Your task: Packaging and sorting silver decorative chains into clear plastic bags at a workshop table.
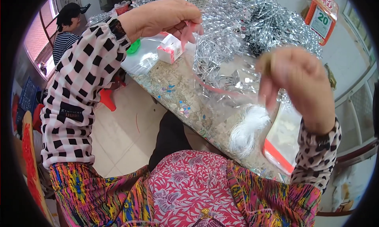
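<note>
My left hand is raised above the far side of the table, its fingers closed on a thin pink ribbon. The ribbon hangs from those fingers, sags in a curve and runs across to my right hand. Motion smears the right hand, but its fingertips look pinched together where the ribbon ends. Just below the left hand stands a small white and pink box. Under the right hand lies a bundle of white thread. Behind both hands, silver sequin strings are heaped high.
A clear plastic bag with a red edge lies right of the thread. Loose blue sequins dot the table near its front edge. A red stool stands on the floor. Another person is at the far left.
</note>
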`<state>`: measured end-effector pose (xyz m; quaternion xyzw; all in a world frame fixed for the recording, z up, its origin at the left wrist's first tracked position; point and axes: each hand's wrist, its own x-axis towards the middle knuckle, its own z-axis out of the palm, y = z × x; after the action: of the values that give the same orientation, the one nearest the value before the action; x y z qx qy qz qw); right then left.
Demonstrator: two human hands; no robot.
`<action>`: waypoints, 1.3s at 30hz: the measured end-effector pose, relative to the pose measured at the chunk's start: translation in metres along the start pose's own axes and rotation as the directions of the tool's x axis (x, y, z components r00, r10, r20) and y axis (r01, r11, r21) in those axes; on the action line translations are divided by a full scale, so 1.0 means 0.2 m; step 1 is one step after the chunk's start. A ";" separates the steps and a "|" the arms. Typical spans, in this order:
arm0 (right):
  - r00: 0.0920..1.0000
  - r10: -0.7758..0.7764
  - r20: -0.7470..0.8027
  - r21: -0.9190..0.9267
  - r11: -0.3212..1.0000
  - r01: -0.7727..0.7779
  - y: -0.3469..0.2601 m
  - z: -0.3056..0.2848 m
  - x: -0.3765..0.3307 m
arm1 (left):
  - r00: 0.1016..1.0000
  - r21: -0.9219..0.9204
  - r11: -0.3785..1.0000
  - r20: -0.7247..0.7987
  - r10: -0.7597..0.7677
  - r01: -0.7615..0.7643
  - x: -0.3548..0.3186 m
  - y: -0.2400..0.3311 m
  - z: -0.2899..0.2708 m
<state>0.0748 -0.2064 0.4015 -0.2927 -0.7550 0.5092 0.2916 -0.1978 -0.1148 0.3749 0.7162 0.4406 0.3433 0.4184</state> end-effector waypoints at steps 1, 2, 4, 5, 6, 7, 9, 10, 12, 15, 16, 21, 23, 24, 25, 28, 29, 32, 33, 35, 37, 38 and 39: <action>0.988 -0.110 -0.108 -0.131 0.987 0.096 0.02 -0.03 0.05 | 1.000 -0.001 1.000 0.012 -0.006 0.006 0.01 0.01 0.01; 0.987 -0.109 -0.116 -0.134 0.987 0.093 0.07 -0.07 0.10 | 1.000 -0.002 1.000 0.028 -0.009 0.009 0.03 0.02 0.02; 0.902 -0.425 -0.079 -0.573 0.759 0.307 0.14 -0.12 0.18 | 1.000 -0.003 1.000 0.021 -0.003 0.003 0.05 0.06 0.06; 0.921 -0.389 0.022 -0.778 0.572 0.260 0.11 -0.12 0.20 | 1.000 -0.008 1.000 0.002 -0.004 0.004 0.05 0.06 0.06; 0.921 -0.389 0.025 -0.775 0.574 0.264 0.12 -0.11 0.24 | 1.000 -0.007 1.000 -0.001 -0.008 0.008 0.05 0.06 0.06; 0.883 -0.439 0.164 -0.906 0.286 0.311 0.13 -0.10 0.29 | 1.000 -0.001 1.000 0.021 -0.021 0.021 0.05 0.06 0.05; 0.852 -0.446 0.275 -0.956 -0.030 0.293 0.13 -0.06 0.35 | 0.998 0.005 1.000 0.059 -0.022 0.022 0.06 0.09 0.06; 0.855 -0.444 0.270 -0.958 -0.032 0.286 0.13 -0.07 0.37 | 0.999 -0.004 1.000 0.032 -0.016 0.016 0.07 0.10 0.07; 0.862 -0.407 0.303 -0.948 -0.218 0.231 0.15 -0.08 0.43 | 1.000 -0.018 1.000 0.000 -0.016 0.016 0.07 0.10 0.07; 0.764 -0.357 0.537 -0.817 -0.447 0.365 0.19 -0.12 0.41 | 0.998 -0.036 0.999 0.057 0.019 -0.017 0.09 0.07 0.06; 0.763 -0.355 0.541 -0.815 -0.444 0.372 0.19 -0.11 0.41 | 0.998 -0.034 0.999 0.054 0.026 -0.025 0.09 0.06 0.06; 0.936 -0.311 0.164 -0.949 0.208 0.236 0.02 -0.12 0.39 | 0.993 -0.006 0.999 0.110 0.045 -0.045 0.10 0.03 0.02; 0.939 -0.344 0.017 -0.828 0.521 0.206 0.05 -0.31 0.47 | 0.999 -0.034 0.998 0.022 0.049 -0.048 0.11 0.06 0.05; 0.938 -0.346 0.015 -0.830 0.519 0.205 0.08 -0.34 0.52 | 0.998 -0.033 0.998 0.023 0.052 -0.051 0.11 0.06 0.04; 0.967 -0.243 -0.083 -0.740 0.665 0.103 0.12 -0.37 0.56 | 0.997 -0.026 1.000 0.070 0.020 -0.018 0.12 0.06 0.03; 0.990 -0.082 -0.118 -0.491 0.871 0.014 0.27 -0.38 0.58 | 0.994 0.034 0.999 0.109 0.017 -0.021 0.12 0.09 0.06; 0.997 -0.052 -0.059 -0.344 0.939 0.028 0.31 -0.37 0.59 | 0.995 0.087 0.995 0.094 0.043 -0.051 0.11 0.11 0.07; 0.971 0.016 0.239 0.026 0.999 -0.023 0.37 -0.36 0.63 | 0.990 0.290 0.951 0.126 0.069 -0.103 0.12 0.16 0.06; 0.958 0.000 0.286 0.076 0.997 -0.023 0.35 -0.33 0.61 | 0.990 0.291 0.951 0.124 0.070 -0.103 0.12 0.17 0.05; 0.945 -0.015 0.327 0.108 0.994 -0.021 0.38 -0.33 0.65 | 0.977 0.359 0.912 0.152 0.151 -0.197 0.11 0.20 0.06; 0.932 -0.030 0.361 0.145 0.989 -0.025 0.42 -0.37 0.67 | 0.979 0.333 0.924 0.144 0.144 -0.185 0.12 0.23 0.08; 0.920 -0.084 0.382 0.200 0.980 0.007 0.43 -0.37 0.69 | 0.982 0.306 0.936 0.127 0.141 -0.174 0.11 0.24 0.09; 0.907 -0.139 0.398 0.254 0.966 0.036 0.44 -0.38 0.69 | 0.982 0.303 0.937 0.130 0.140 -0.173 0.13 0.24 0.09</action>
<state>0.0518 -0.0312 0.3611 -0.1065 -0.7445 0.6336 0.1816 -0.1566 -0.1085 0.4139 0.8235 0.4080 0.2627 0.2938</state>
